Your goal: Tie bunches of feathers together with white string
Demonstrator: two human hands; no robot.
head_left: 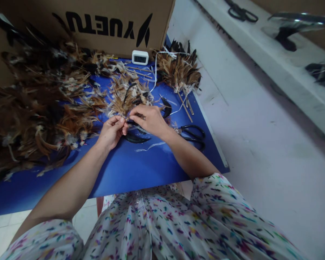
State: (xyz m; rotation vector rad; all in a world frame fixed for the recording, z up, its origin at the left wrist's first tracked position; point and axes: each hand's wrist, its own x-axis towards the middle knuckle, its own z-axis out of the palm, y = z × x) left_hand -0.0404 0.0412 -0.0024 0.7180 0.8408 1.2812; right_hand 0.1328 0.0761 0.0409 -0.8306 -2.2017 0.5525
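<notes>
Over the front of the blue table [151,166], my left hand [111,133] pinches something brown and thin, apparently feathers, between thumb and forefinger. Close against it, my right hand [151,120] is closed too, its thumb and fingertips pressed together; what lies in them is too small to make out. Just beyond the fingers is a loose heap of brown and cream feathers [124,94]. Below my right hand lies a curved black feather [137,138] beside a strip of clear ribbon [151,145]. Black-handled scissors [193,133] rest by my right forearm, their blades partly hidden.
Large piles of brown feathers [29,119] cover the table's left side. At the back stand a cardboard box [111,14] and a small white digital clock [140,57]. A feather bundle on sticks [178,70] lies back right, near the wall [249,108].
</notes>
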